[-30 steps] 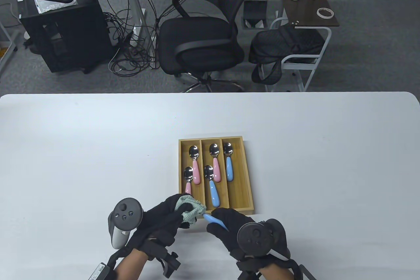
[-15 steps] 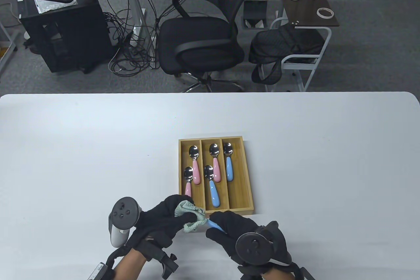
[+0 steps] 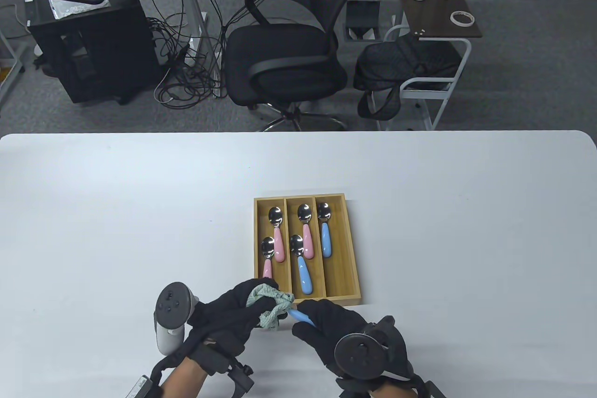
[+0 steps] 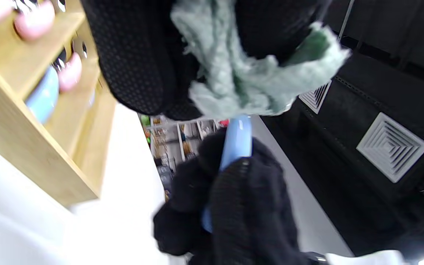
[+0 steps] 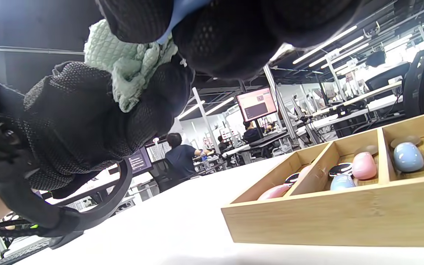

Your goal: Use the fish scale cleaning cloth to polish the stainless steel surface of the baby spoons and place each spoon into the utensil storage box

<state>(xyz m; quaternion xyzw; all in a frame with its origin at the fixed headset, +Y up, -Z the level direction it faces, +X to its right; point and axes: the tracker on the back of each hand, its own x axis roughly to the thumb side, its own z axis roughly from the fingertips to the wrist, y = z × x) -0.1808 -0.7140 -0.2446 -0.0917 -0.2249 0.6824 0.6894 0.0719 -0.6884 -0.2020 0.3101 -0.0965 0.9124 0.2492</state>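
My left hand (image 3: 254,307) grips a bunched pale green cloth (image 3: 269,305) just in front of the wooden storage box (image 3: 354,272). The cloth (image 4: 241,77) wraps the bowl end of a blue-handled spoon (image 3: 298,315), so the steel part is hidden. My right hand (image 3: 322,323) holds that spoon by its blue handle (image 4: 236,141), fingers curled round it. In the right wrist view the cloth (image 5: 127,66) sits between both gloves. Several spoons with pink and blue handles lie in the box's three compartments, such as a blue spoon (image 3: 302,265) in the middle one.
The box (image 5: 329,217) stands near the table's front centre, its near wall close to both hands. White table (image 3: 466,230) stretches out on all sides. A black office chair (image 3: 284,52) and a side table stand beyond the far edge.
The left hand has worked the cloth round the spoon's end, and the cloth bunch has shifted slightly. The right hand moved a little to the left and nearer with the handle.
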